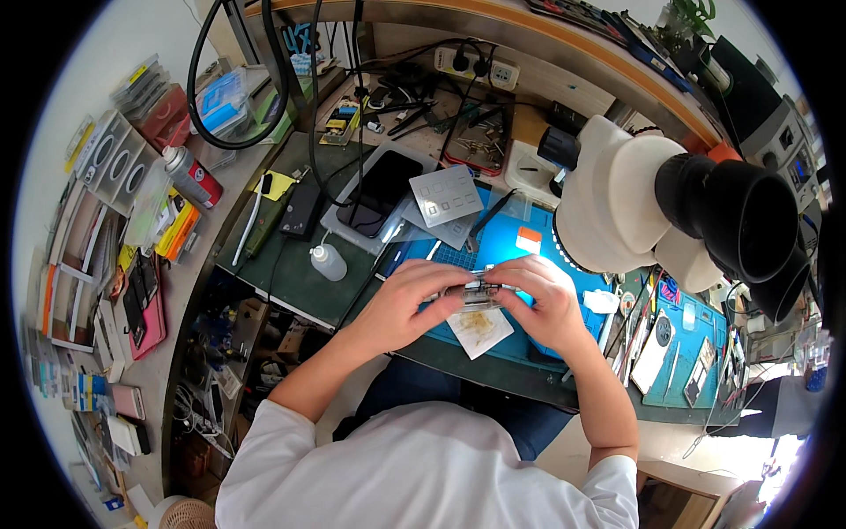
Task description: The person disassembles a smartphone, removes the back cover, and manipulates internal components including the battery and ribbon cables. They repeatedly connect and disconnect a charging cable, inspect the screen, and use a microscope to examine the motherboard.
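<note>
Between my two hands is a small metal clamp fixture point(478, 297), held above the front of the blue work mat point(520, 339). My left hand point(421, 298) closes on its left end with thumb and fingers. On its right end, my right hand point(539, 295) grips in the same way. My fingers cover part of the fixture, and I cannot make out what sits in it. Just below my hands lies a white square pad point(480, 333) with a yellow-brown stain. Behind my hands are metal stencil plates point(445, 196) and black tweezers point(495, 213).
A white microscope point(608, 198) with black eyepieces stands close on the right. A small white bottle point(328, 262) and a black phone point(388, 185) in a clear tray are at the left. Black cables point(315, 106) hang at the back. Hand tools point(648, 335) lie at the right.
</note>
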A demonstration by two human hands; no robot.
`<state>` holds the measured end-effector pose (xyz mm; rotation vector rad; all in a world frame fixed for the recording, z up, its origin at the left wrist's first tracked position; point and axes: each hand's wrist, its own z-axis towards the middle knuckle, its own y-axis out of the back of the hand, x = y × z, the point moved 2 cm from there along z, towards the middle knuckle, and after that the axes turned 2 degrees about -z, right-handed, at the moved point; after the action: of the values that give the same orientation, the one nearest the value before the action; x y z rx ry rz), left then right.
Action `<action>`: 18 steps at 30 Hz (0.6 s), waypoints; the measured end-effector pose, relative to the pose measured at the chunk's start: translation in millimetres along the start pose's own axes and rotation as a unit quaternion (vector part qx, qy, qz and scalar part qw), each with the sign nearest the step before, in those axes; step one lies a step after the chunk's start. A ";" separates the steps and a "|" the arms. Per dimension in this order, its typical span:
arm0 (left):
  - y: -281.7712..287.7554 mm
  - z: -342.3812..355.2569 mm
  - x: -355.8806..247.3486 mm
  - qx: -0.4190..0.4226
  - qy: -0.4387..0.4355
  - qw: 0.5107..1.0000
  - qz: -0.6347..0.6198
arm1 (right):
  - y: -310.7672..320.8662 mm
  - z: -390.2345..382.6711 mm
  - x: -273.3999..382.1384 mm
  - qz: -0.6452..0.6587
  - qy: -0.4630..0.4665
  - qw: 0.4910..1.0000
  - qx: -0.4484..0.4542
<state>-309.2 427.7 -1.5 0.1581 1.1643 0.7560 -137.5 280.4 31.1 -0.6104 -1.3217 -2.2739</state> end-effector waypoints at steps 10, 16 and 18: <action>-2.3 14.8 5.2 -0.057 0.148 0.948 -0.276 | -8.9 -3.3 -4.2 0.198 -0.216 0.956 0.030; -5.4 18.5 3.2 -0.024 0.179 0.940 -0.289 | -13.6 -8.6 -12.6 0.262 -0.245 0.933 -0.021; -5.1 18.2 6.7 -0.030 0.174 0.949 -0.262 | -13.7 -9.0 -13.2 0.276 -0.245 0.929 -0.019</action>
<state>-289.8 432.8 -1.6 -0.3418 1.4335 0.3483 -136.0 280.5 10.1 -1.4336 -1.1131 -1.7396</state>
